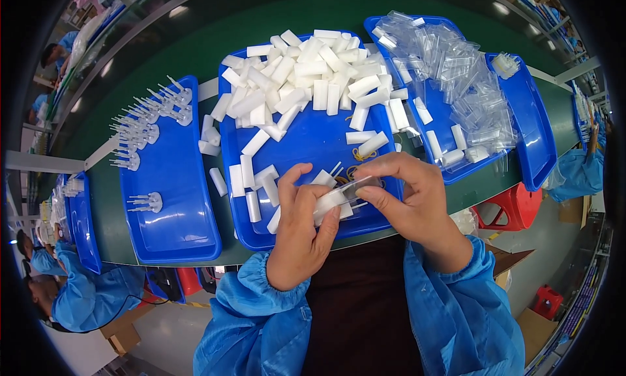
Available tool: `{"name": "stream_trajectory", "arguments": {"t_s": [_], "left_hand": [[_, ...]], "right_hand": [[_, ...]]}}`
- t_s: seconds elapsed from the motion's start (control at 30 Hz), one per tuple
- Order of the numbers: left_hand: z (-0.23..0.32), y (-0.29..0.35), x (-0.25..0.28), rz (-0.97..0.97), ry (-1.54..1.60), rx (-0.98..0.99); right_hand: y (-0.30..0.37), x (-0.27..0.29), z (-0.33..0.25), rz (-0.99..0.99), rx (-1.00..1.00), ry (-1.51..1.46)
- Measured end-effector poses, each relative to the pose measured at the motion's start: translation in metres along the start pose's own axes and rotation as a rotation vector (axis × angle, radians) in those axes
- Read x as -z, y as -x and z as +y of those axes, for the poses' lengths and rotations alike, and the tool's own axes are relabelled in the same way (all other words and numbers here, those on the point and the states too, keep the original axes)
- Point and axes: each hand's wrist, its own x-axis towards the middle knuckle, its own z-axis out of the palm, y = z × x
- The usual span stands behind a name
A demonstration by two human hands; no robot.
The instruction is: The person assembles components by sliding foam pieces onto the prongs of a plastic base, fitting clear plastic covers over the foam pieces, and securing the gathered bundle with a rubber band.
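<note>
Over the front of the middle blue tray (306, 155), my left hand (297, 236) closes its fingers and thumb round a white foam block (331, 203). Thin white prongs stick out beside the block, partly hidden by my fingers. My right hand (417, 196) pinches a clear plastic sleeve (360, 185) between thumb and forefinger, at the block's right end. Whether the sleeve is around the block's end or only against it, I cannot tell. Many loose white foam blocks (313, 66) are heaped in the far part of this tray.
At left, a blue tray (173, 236) bears clusters of white pronged pieces (137, 131). A right-hand tray (424, 131) holds a pile of clear plastic sleeves (450, 63) and some blocks. Beyond it lies a narrower blue tray (538, 151). A red stool (512, 208) stands below the table's right edge.
</note>
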Motion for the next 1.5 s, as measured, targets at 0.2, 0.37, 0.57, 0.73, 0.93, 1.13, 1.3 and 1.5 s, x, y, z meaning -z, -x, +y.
{"name": "stream_trajectory", "arguments": {"t_s": [0.2,0.37,0.57,0.73,0.93,1.13,1.3,1.5], "left_hand": [[-0.006,0.001,-0.002,-0.007,-0.011,-0.09],[-0.006,0.003,-0.005,0.111,0.296,-0.165],[-0.014,0.002,-0.008,0.103,0.324,-0.309],[-0.015,0.004,-0.013,0.157,0.335,-0.322],[-0.016,0.006,-0.014,0.186,0.232,-0.331],[-0.012,0.005,-0.016,0.215,0.38,-0.269],[-0.015,0.005,-0.016,0.185,0.571,-0.166],[-0.017,0.007,-0.015,0.064,0.669,-0.054]], "right_hand": [[-0.001,-0.002,0.002,0.031,-0.111,-0.171],[0.001,-0.006,-0.002,-0.059,-0.176,-0.22],[0.001,-0.009,-0.001,-0.074,-0.149,-0.208],[0.004,-0.018,0.0,-0.087,-0.105,-0.18],[0.011,-0.026,0.006,-0.006,-0.067,-0.189],[0.009,-0.03,-0.01,0.044,-0.17,-0.236],[0.01,-0.032,-0.001,0.061,-0.044,-0.119],[0.008,-0.027,-0.002,-0.012,0.072,0.079]]}}
